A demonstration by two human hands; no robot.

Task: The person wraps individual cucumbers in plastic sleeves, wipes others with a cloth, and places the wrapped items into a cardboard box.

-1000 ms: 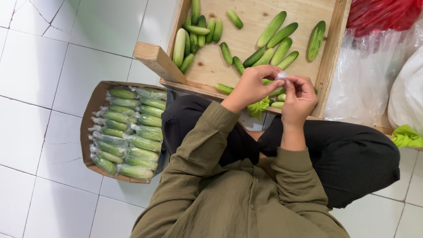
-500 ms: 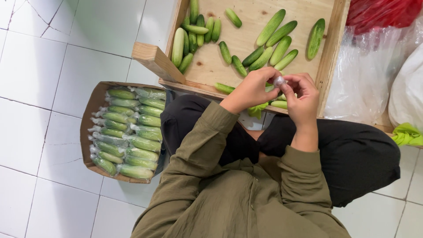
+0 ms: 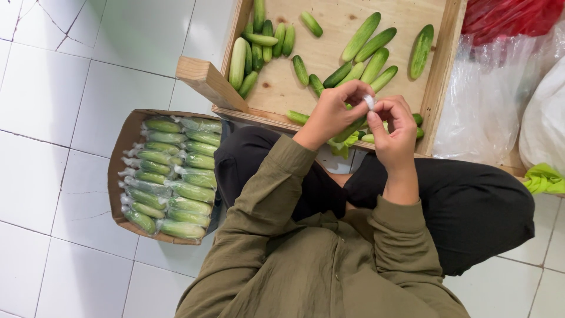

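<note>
Both hands meet over the near rim of a wooden tray (image 3: 438, 82). My left hand (image 3: 329, 115) grips a cucumber in clear plastic wrap (image 3: 351, 129), which slants down under the fingers. My right hand (image 3: 393, 132) pinches the twisted white end of the wrap (image 3: 369, 101) together with the left fingertips. Several loose bare cucumbers (image 3: 365, 38) lie in the tray beyond the hands. A few more cucumbers and a green scrap (image 3: 341, 147) lie just under the hands, partly hidden.
A cardboard box (image 3: 120, 153) on the white tiled floor at my left holds rows of wrapped cucumbers (image 3: 173, 176). A wooden block (image 3: 209, 82) juts from the tray's corner. Clear plastic bags (image 3: 485, 100), a red bag (image 3: 512, 17) and a green cloth (image 3: 544, 176) lie at right.
The hands stay together at the tray's near rim. The fingers have shifted slightly on the wrap's white end; the cucumber remains held.
</note>
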